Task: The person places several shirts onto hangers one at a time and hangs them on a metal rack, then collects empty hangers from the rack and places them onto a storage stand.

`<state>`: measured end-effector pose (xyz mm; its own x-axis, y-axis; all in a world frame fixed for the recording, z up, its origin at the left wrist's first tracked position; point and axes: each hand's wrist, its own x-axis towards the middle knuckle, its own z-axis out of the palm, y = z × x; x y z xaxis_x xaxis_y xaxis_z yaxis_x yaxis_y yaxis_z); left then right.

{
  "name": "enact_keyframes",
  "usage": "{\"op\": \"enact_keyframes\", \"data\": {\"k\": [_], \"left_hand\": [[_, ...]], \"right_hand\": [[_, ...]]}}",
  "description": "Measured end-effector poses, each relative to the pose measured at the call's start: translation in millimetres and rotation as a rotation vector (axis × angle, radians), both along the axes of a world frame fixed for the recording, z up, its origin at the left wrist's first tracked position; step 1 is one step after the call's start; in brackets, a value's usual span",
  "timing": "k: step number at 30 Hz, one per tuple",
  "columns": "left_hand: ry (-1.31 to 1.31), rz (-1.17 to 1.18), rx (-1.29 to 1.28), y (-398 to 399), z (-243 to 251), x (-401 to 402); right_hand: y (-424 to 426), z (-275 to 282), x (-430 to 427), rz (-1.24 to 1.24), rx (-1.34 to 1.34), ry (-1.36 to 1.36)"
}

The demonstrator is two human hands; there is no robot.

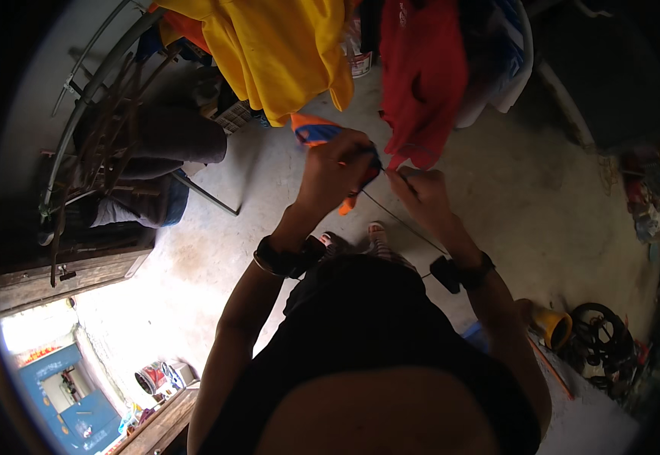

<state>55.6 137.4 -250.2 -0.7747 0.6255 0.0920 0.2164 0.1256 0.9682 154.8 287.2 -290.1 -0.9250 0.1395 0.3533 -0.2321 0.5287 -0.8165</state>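
My left hand is closed around an orange and blue cloth, whose lower orange end hangs below the fingers. Close by on the right, my right hand pinches something small and dark near the bottom of a red garment; exactly what it holds is unclear. A thin dark cord runs slantwise from near my left hand to below my right wrist. Above my left hand hangs a yellow garment. Dark bands with small boxes circle both wrists.
Stacked dark furniture and cloths stand at the left, with a metal leg jutting over the concrete floor. A white and blue garment hangs at upper right. Lower right are a yellow cylinder and a coiled black item. A wooden edge lies lower left.
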Motion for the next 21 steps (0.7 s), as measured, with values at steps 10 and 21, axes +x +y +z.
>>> {"op": "enact_keyframes", "data": {"k": [10,21], "left_hand": [[1.033,-0.314,-0.308,-36.2,59.5,-54.4],[0.319,-0.110,-0.186,-81.1,76.9,-64.9]], "right_hand": [[-8.3,31.8,-9.9,0.062,-0.206,0.087],[30.1,19.7,1.5,0.457,-0.357,-0.851]]}}
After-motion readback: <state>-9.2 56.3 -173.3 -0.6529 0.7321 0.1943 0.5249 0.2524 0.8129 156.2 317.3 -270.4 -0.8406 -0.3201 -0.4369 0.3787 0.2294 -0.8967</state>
